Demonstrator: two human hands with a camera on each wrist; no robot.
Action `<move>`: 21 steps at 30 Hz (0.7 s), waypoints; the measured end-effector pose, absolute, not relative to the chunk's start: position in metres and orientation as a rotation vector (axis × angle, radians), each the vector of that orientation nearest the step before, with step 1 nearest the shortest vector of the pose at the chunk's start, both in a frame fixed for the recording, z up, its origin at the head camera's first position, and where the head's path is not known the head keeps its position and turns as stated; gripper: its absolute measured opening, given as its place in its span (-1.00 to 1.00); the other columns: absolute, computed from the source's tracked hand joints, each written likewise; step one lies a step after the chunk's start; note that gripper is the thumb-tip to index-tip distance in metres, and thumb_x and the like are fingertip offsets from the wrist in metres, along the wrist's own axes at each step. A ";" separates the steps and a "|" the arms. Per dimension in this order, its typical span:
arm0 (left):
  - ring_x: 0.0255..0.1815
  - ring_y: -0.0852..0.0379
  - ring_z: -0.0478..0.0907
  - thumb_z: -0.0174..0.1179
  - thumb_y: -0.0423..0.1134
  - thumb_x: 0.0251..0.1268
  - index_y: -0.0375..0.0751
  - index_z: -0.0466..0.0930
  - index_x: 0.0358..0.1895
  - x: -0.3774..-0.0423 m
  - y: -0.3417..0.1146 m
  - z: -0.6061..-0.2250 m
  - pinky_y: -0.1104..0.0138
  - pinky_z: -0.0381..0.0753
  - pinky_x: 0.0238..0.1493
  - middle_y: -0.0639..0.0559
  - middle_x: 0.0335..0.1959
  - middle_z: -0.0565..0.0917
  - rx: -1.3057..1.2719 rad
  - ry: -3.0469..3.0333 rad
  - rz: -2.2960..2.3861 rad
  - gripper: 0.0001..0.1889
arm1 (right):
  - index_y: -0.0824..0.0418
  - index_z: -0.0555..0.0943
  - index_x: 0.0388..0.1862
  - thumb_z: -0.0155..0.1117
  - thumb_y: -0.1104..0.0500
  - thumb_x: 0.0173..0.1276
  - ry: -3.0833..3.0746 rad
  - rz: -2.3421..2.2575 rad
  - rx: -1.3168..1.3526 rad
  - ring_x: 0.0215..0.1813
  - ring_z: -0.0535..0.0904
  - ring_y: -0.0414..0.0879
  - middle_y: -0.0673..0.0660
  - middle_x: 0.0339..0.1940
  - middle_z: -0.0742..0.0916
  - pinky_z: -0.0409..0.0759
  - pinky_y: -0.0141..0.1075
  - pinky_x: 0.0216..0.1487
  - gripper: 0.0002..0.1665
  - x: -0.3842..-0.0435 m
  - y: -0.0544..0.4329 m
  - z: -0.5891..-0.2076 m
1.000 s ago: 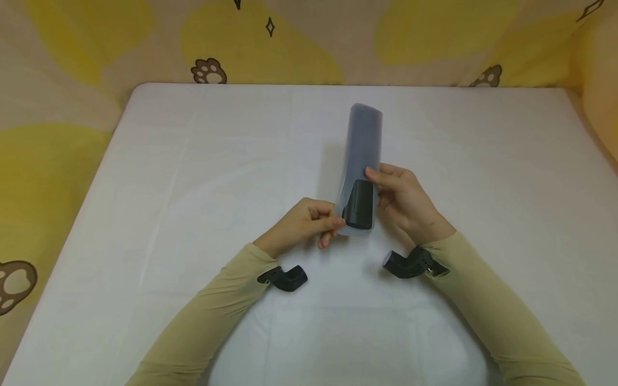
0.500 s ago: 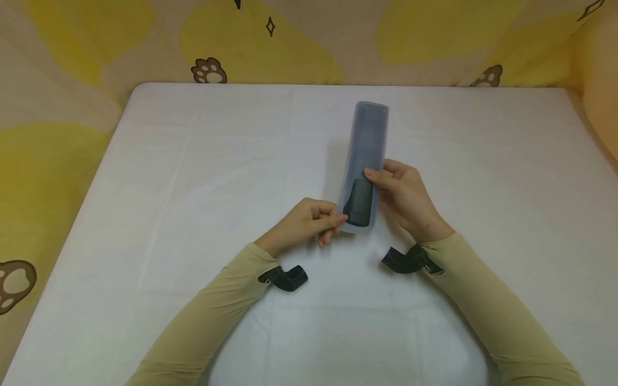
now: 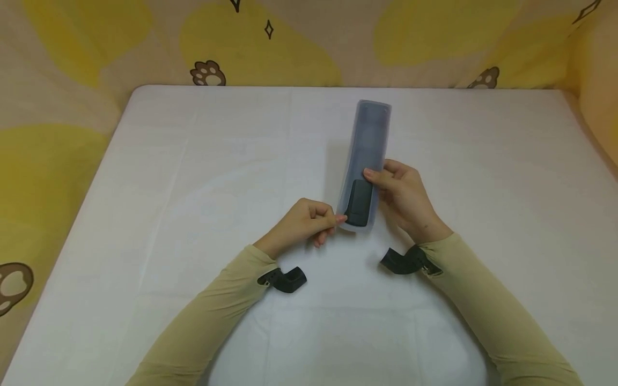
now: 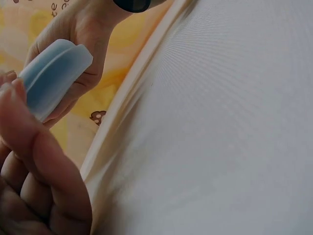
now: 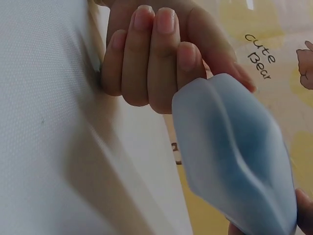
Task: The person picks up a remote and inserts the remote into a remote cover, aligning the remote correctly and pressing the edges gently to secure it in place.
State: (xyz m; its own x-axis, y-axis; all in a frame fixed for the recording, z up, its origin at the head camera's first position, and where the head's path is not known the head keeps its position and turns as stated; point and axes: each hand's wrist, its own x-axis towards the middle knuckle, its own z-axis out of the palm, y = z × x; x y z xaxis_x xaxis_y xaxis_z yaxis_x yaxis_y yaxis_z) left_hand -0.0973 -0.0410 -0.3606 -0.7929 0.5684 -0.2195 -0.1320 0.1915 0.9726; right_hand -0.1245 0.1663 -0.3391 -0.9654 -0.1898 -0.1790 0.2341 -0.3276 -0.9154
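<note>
A long, translucent blue-grey silicone sleeve [image 3: 370, 134] slants over the table, its far end leaning right. A smooth black body, like the back of a remote control [image 3: 359, 203], shows at its near end; the rest of that body is covered. My right hand [image 3: 407, 195] grips the sleeve's right side, thumb on top and fingers behind. My left hand [image 3: 306, 222] pinches the near-left corner between thumb and forefinger, the other fingers curled below. The right wrist view shows the sleeve [image 5: 230, 147] end-on, with a ridge along it and the left hand [image 5: 151, 63] beyond.
A white cloth covers the table [image 3: 193, 177]. Behind it hangs a yellow and beige patterned cloth [image 3: 289, 48] with paw prints. Black wrist devices sit on the left [image 3: 285, 279] and right [image 3: 407, 261] cuffs.
The sleeve's far end has swung slightly right and its upper face has turned more towards the head view. Both hands keep their grip, with only small shifts.
</note>
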 end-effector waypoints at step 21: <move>-0.71 0.21 0.42 0.15 -0.36 0.31 -0.32 0.45 -0.64 -0.096 -0.040 -0.363 0.43 0.46 -0.61 0.03 -0.73 0.50 0.440 1.910 1.670 -0.69 | 0.46 0.41 0.09 0.14 0.43 0.32 1.730 -2.318 0.033 -0.27 0.67 -0.21 0.00 -0.33 0.76 0.61 -0.37 -0.18 -0.64 -0.122 0.161 -0.344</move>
